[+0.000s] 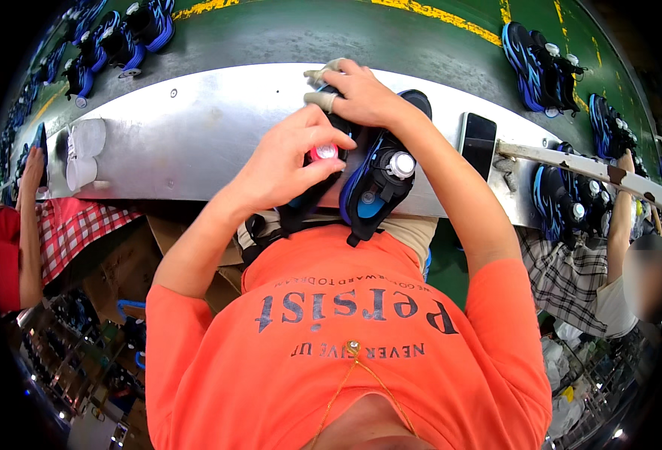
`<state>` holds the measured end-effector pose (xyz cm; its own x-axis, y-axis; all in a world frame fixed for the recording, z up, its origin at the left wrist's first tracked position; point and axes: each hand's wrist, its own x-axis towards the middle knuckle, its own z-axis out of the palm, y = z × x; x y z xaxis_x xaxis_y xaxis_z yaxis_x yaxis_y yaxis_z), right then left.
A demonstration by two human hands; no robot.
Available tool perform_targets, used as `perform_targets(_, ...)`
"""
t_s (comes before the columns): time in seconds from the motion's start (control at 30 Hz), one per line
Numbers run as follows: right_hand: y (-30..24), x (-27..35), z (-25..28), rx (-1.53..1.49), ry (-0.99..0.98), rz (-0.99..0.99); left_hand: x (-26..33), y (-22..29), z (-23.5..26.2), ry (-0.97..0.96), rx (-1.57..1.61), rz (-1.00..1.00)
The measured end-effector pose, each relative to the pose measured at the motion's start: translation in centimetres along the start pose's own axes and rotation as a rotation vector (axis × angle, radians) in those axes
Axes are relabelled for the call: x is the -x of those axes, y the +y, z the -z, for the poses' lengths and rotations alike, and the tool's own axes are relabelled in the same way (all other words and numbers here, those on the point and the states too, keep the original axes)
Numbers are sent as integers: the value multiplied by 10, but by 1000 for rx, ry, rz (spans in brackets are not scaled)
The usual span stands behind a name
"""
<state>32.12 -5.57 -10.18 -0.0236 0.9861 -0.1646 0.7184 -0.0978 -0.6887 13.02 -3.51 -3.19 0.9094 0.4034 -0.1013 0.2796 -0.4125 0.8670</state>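
Two black-and-blue shoes lie side by side on the metal bench in front of me, toes pointing away. On the left shoe (298,212), my left hand (295,150) has thumb and forefinger curled round a round dial (324,152) with a pinkish-red rim and a pale top. My right hand (362,96), with pale finger cots on some fingers, reaches over and grips that shoe's toe end. Both hands cover much of this shoe. The right shoe (370,196) sits untouched beside it, a silver-white dial (401,165) on its tongue.
A phone (479,142) lies on the bench (196,112) to the right, near a metal bar (563,159). White objects (85,154) stand at the left end. More shoes (530,67) line the green surface beyond. Co-workers sit on both sides; one person's hand (32,169) shows at left.
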Motion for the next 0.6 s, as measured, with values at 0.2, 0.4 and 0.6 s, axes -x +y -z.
perform_targets(0.2, -1, -9, -14, -23, -71, 102, 12, 8, -6, 96, -44, -25)
perform_targets(0.4, 1, -9, -15, -15, -47, 139, 11, 7, -12, 165, 66, 109)
perform_targets(0.6, 5, -10, -15, -25, -30, 170, 8, -20, 5, -64, 288, 50)
